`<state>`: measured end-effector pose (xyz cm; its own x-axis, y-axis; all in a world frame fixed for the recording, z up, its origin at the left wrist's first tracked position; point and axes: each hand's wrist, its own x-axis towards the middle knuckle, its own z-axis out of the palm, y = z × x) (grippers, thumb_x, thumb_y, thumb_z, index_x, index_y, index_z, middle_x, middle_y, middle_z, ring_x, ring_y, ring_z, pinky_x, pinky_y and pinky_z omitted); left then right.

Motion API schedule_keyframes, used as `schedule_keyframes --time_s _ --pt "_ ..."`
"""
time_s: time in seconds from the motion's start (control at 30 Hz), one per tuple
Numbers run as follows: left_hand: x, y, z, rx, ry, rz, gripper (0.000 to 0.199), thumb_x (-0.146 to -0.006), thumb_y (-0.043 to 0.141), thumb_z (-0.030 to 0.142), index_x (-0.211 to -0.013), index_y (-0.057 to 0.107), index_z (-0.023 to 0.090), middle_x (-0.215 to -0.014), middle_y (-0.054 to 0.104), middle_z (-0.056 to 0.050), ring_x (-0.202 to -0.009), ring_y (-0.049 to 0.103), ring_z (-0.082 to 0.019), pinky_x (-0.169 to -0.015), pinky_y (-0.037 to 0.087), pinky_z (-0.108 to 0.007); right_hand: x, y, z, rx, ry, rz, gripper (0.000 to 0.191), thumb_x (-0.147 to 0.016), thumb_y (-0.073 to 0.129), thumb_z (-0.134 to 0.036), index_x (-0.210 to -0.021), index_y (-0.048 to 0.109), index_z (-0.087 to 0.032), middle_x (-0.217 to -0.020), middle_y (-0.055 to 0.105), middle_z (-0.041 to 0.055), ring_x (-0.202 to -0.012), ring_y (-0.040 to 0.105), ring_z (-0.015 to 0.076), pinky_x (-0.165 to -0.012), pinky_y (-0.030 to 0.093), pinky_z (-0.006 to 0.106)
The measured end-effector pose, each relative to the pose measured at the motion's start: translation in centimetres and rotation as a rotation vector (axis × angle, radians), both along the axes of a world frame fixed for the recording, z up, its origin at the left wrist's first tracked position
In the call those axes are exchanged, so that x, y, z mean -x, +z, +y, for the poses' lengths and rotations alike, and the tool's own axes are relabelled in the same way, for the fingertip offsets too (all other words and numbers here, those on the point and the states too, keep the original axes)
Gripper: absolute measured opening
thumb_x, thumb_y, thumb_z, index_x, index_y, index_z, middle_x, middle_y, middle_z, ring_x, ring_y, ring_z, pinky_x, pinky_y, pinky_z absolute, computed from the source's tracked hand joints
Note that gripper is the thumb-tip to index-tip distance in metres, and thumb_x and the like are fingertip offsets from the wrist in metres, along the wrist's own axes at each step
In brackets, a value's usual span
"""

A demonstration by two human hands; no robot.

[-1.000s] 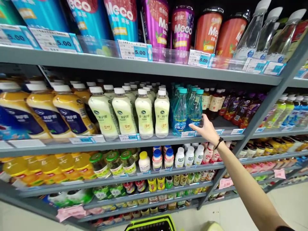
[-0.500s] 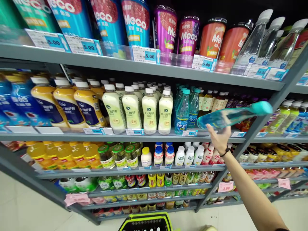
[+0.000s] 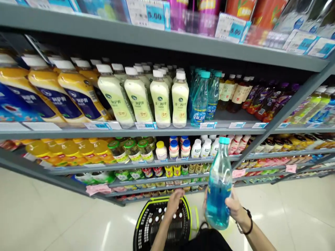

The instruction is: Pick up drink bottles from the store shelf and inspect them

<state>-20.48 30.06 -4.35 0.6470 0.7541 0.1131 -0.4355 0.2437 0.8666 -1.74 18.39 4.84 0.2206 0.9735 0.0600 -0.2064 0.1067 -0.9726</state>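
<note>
The right hand grips a clear bottle of blue drink with a teal cap around its lower half: the thumb presses on the side facing the camera, and the fingers wrap behind it, their tips showing at the far side. The bottle is nearly upright, its cap leaning slightly away, and is held in the air in front of the shelves, just beside the right edge of a black plastic basket with a lime-green rim. A dark band circles the right wrist. The left hand holds nothing; its fingers are open, loosely bent and a little blurred, and it appears over the basket, near the rim's far right corner and apart from the bottle. The basket's lime-green handle sticks out at its right side. Above, on the grey metal shelf, more blue bottles with teal caps stand at the front edge, right of a row of pale green bottles with white caps. Farther right are dark bottles with cream labels, set back from that edge. Orange-brown bottles with navy labels fill the shelf toward its left end.
</note>
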Motion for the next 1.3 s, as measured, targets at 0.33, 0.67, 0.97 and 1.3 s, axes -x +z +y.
schedule_keyframes --time_s 0.33,0.67,0.97,1.3 --pt "0.7 6.9 -2.9 0.022 -0.193 -0.154 0.067 -0.082 0.08 0.058 -0.132 0.064 0.017 -0.117 0.073 -0.015 -0.103 0.069 -0.027 -0.088 0.053 -0.034 6.6 -4.8 -4.0 0.22 0.071 -0.118 0.075 -0.074 0.083 -0.069 -0.13 0.064 -0.023 -0.131 0.069 0.0155 -0.123 0.065 0.0382 -0.109 0.051 0.055" --pt "2.1 8.2 -3.9 0.114 -0.001 -0.263 0.047 -0.079 0.085 0.036 -0.115 0.064 0.015 -0.095 0.069 -0.006 -0.083 0.067 -0.017 -0.078 0.053 -0.028 10.6 -5.8 -8.0 0.243 0.091 -0.095 0.081 -0.084 0.08 -0.057 -0.15 0.043 -0.027 -0.143 0.062 0.0146 -0.133 0.061 0.0325 -0.115 0.047 0.049" --pt "4.5 8.0 -3.9 0.284 -0.131 -0.453 0.052 -0.074 0.084 0.04 -0.115 0.063 0.016 -0.089 0.064 -0.005 -0.078 0.064 -0.017 -0.074 0.053 -0.028 14.1 -5.2 -7.0 0.158 0.285 0.281 0.063 -0.079 0.081 -0.064 -0.117 0.068 -0.015 -0.098 0.078 0.0152 -0.082 0.075 0.0286 -0.075 0.059 0.042" --pt "7.9 8.7 -2.0 0.12 -0.082 -0.406 0.051 -0.078 0.085 0.034 -0.121 0.062 0.017 -0.102 0.07 -0.008 -0.09 0.068 -0.02 -0.084 0.055 -0.033 14.2 -6.4 -6.6 0.141 -0.043 -0.252 0.055 -0.076 0.084 -0.054 -0.114 0.063 -0.02 -0.092 0.078 0.0106 -0.078 0.076 0.0291 -0.072 0.064 0.04"
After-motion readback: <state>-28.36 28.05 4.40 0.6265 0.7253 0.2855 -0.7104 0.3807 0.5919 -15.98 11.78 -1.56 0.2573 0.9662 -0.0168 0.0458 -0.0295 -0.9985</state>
